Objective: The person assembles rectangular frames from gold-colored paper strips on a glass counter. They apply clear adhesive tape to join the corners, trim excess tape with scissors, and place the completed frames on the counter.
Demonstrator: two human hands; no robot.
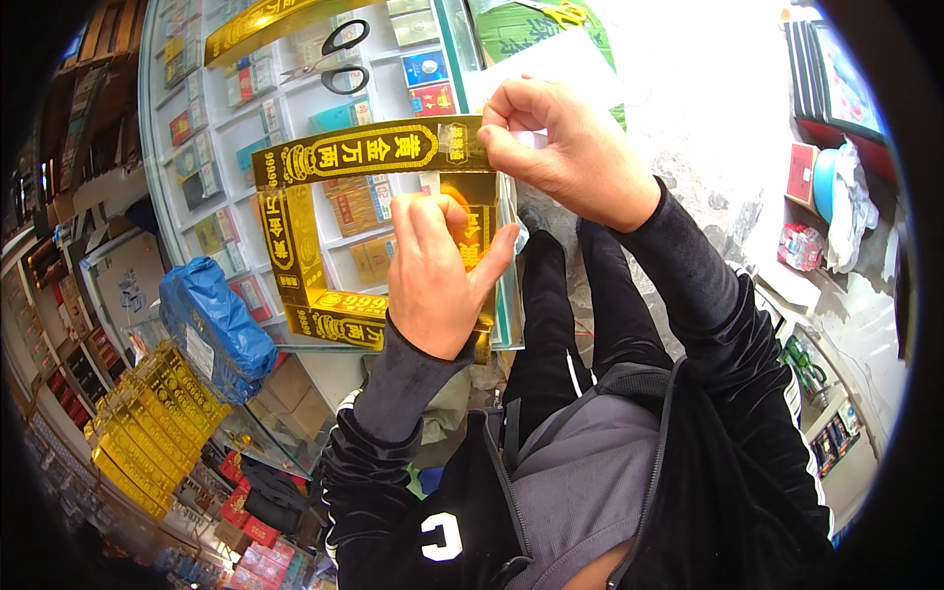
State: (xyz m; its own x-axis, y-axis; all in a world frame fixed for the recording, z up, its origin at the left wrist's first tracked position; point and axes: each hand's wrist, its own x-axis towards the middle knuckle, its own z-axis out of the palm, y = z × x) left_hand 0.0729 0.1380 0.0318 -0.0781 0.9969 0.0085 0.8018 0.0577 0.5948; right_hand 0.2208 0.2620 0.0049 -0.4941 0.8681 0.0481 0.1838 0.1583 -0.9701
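Note:
A shiny gold printed paper strip is folded into a box-like frame, standing on a glass display counter. At its far right corner my right hand pinches the strip's end, thumb against fingertips. A piece of clear tape sticks to the strip close to that corner. My left hand is over the frame's right side, fingers curled and thumb stretched out, with the gold strip between them; its fingertips are partly hidden. Beyond the frame lie open scissors with black handles, and another gold strip stands at the far edge.
Small packets stand in rows beneath the glass counter top. A blue wrapped bundle and stacked gold strips are at the left. White paper lies over a green bag at the far right of the counter.

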